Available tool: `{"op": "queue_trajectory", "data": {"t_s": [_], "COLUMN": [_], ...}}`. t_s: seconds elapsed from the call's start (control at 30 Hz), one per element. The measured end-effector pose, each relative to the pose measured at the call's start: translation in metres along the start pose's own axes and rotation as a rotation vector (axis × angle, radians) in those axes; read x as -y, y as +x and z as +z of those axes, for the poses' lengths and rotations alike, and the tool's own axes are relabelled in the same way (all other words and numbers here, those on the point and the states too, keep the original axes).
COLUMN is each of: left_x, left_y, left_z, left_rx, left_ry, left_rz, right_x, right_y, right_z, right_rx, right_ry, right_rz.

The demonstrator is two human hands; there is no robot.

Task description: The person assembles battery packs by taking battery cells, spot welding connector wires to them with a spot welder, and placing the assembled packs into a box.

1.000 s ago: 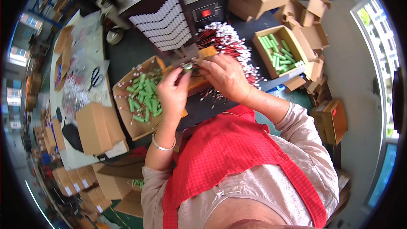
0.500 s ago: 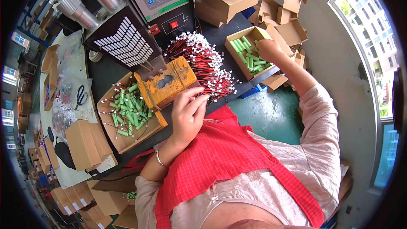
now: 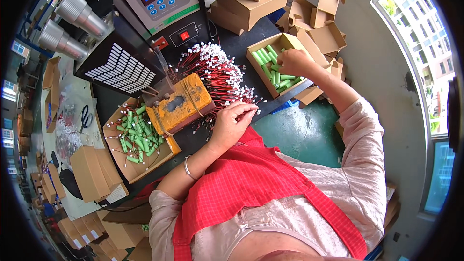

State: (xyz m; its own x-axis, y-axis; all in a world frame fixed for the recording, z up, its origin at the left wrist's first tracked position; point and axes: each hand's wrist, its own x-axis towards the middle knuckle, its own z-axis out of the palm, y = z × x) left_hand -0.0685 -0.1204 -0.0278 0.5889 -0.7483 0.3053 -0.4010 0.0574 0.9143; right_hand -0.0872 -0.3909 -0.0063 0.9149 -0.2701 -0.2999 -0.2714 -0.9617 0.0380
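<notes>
- Head view: the right hand reaches into the cardboard box of green cylindrical cells at the far right of the bench, fingers curled down among them; whether it has closed on a cell I cannot tell
- The left hand sits at the near edge of the pile of red leads with white connectors, fingertips pinched together, apparently on one lead
- Best taken, I judge, as one cell lifted clean off the top layer and one lead drawn out lengthwise, so neighbours are not dragged along
- The worn orange fixture block lies between the hands, under the spot-welder head; a second tray of green cells lies to its left
</notes>
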Motion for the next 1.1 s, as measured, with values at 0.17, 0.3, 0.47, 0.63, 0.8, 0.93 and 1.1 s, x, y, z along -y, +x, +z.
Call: {"op": "queue_trajectory", "data": {"t_s": [0.17, 0.3, 0.47, 0.63, 0.8, 0.93, 1.1], "left_x": [0.014, 0.022, 0.031, 0.018, 0.013, 0.017, 0.025], "left_y": [0.011, 0.036, 0.042, 0.034, 0.031, 0.025, 0.019], "left_z": [0.014, 0.012, 0.024, 0.029, 0.027, 0.030, 0.031], "left_rx": [0.104, 0.254, 0.421, 0.103, 0.151, 0.151, 0.087], "left_ry": [-0.450, -1.090, -1.406, -1.293, -1.302, -1.225, -1.246], "left_rz": [-0.432, -0.914, -0.928, -0.770, -0.811, -0.826, -0.840], "right_x": [0.000, -0.001, 0.046, 0.053, 0.009, -0.017, -0.006], "right_y": [0.002, -0.022, -0.073, -0.078, -0.033, -0.002, 0.000], "right_z": [0.002, -0.010, -0.035, -0.053, -0.034, 0.002, 0.000], "right_rx": [-0.011, -0.298, -0.237, 0.164, -0.191, 0.054, 0.071], "right_ry": [-0.027, 0.144, 0.351, 0.793, 0.292, -0.142, -0.164], "right_rz": [-0.010, -0.409, -0.700, -0.025, -0.137, -0.095, -0.008]}}
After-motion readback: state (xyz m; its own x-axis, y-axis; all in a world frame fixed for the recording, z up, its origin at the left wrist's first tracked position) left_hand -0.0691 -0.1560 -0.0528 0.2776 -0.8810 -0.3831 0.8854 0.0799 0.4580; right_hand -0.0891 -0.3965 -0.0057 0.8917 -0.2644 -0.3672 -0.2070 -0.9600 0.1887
